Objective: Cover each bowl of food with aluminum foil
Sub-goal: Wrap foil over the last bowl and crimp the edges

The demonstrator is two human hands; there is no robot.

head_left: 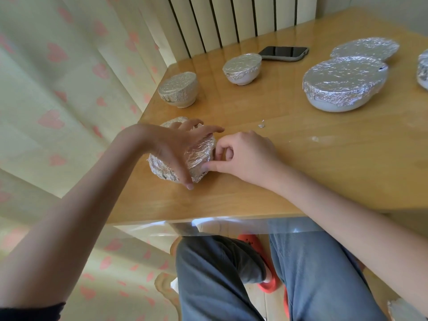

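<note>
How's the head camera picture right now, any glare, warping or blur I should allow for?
Head view: daylight glare streaks the glossy table near the radiator; wide-angle lens bends the table edges and curtain; foil on the big bowl sparkles, hiding detail; left hand and right hand are reasonably sharp.

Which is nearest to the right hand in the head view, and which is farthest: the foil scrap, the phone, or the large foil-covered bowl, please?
From the right hand:
1. Foil scrap, just beyond the knuckles.
2. Large foil-covered bowl, farther back to the right.
3. Phone, at the table's far edge by the radiator.
</note>
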